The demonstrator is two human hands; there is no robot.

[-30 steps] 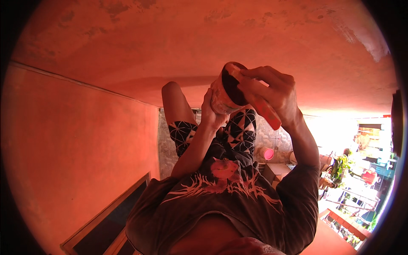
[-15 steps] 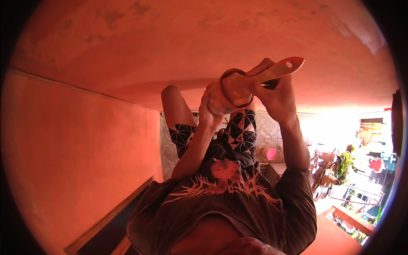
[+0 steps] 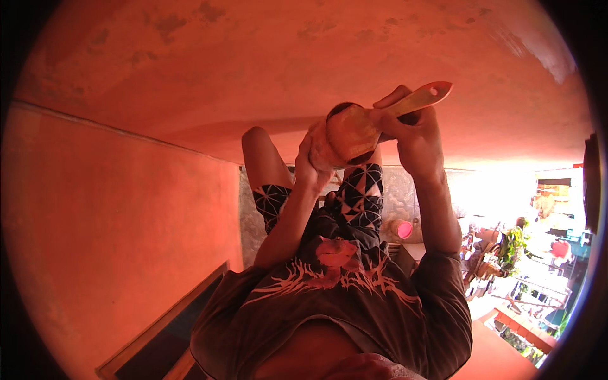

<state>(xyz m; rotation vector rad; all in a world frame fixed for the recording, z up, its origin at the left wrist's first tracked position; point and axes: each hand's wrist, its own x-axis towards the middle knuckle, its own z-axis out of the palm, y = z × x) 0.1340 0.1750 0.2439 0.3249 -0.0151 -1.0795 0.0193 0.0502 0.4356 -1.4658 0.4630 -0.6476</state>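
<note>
A wide flat paintbrush (image 3: 351,130) is pinched near the base of its handle by my right hand (image 3: 419,142). Its handle, with a hole at the end, points up to the right. The brush head lies over the mouth of a paint-smeared container (image 3: 322,152), and the bristles are mostly hidden inside it or behind its rim. My left hand (image 3: 310,163) wraps around the container from the left and holds it up in front of the wall. Much of the container is covered by the brush and by my fingers.
An orange-painted wall (image 3: 253,63) with darker patches stands right ahead, meeting another orange wall (image 3: 177,215) on the left. A small pot with pink inside (image 3: 404,229) stands below my right forearm. A dark framed opening (image 3: 171,335) lies lower left; plants (image 3: 514,244) stand outside, right.
The brush head has turned more face-on over the container's mouth, and its handle has tilted slightly. My left hand still holds the container in nearly the same place.
</note>
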